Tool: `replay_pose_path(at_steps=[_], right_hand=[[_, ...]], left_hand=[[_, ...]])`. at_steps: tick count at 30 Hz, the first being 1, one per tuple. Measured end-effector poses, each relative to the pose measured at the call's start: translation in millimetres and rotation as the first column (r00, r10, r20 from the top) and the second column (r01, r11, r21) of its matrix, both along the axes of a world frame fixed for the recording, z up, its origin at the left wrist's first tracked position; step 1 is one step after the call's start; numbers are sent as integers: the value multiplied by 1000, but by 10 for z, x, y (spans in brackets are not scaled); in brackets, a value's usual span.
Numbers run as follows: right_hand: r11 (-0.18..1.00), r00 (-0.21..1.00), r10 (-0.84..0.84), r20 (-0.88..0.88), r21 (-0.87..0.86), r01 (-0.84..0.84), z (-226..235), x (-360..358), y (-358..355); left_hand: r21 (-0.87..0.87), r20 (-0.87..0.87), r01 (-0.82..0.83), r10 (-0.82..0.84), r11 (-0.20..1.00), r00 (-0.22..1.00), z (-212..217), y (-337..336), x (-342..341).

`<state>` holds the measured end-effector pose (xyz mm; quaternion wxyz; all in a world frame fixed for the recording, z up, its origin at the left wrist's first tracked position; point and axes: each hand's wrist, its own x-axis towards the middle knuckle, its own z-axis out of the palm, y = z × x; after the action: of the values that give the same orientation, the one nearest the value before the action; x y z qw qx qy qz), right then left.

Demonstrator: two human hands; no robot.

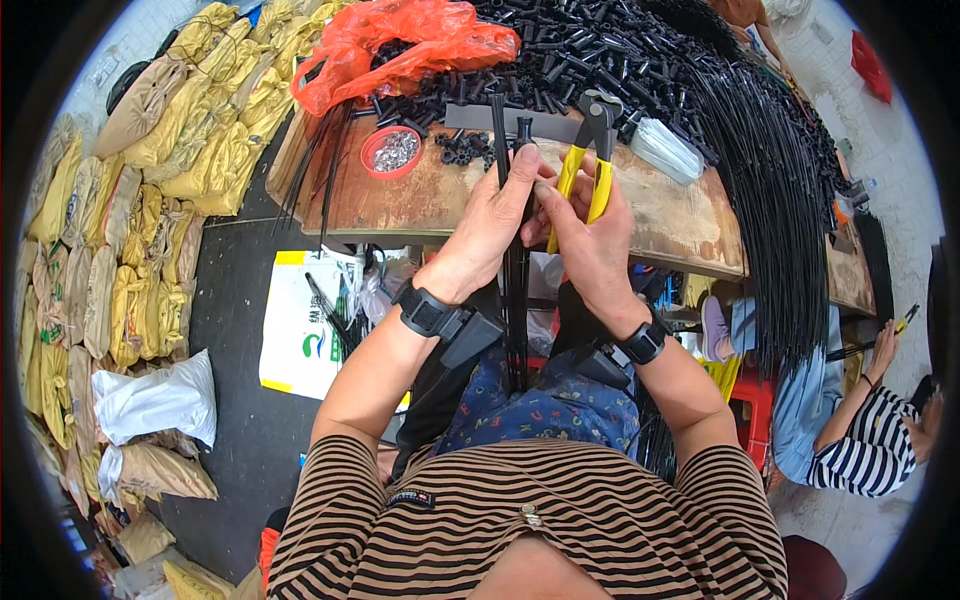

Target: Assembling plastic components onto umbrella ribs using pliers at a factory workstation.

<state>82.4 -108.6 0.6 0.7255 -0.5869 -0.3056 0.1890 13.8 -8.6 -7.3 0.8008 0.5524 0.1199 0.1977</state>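
Note:
My left hand (487, 228) is closed round a bundle of thin black rods (515, 320) that hangs down toward my lap. A short black tubular fitting (524, 130) shows just above its thumb. My right hand (597, 243) grips yellow-handled pliers (601, 186), jaws upward, their dark head over the table edge. Its thumb and forefinger also come together close beside the left hand; whether they pinch a small part is too hidden to make out. Near the left hand stands a red round dish (391, 174) of small silvery metal pieces, with black rings (462, 149) lying beside it.
Black tubes (600, 60) are heaped across the wooden table (690, 215). A red plastic bag (410, 40) covers part of them. Long black rods (770, 230) hang over the right edge. A clear packet (667, 150) lies nearby. Yellow sacks (130, 290) are stacked left; another person (865, 440) works at right.

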Motion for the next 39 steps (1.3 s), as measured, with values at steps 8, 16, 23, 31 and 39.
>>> replay_pose_path(at_steps=[8,16,23,31,39], right_hand=[[993,857,-24,516,-89,82,-43,199,-43],[861,937,347,-35,-385,-333,413,280,-308],[529,796,563,-222,-643,-554,618,307,-639],[457,770,576,-274,-673,-581,642,389,-574],[361,701,648,-298,-690,-627,829,572,-496]], left_hand=[[-61,21,84,-83,995,996,70,36,-44],[-87,-17,13,-15,996,1000,-43,94,-81],[-105,-23,-57,55,993,998,-36,112,-85],[-32,-55,-105,104,994,993,10,39,-97],[-38,-37,-99,98,994,995,-5,21,-109]])
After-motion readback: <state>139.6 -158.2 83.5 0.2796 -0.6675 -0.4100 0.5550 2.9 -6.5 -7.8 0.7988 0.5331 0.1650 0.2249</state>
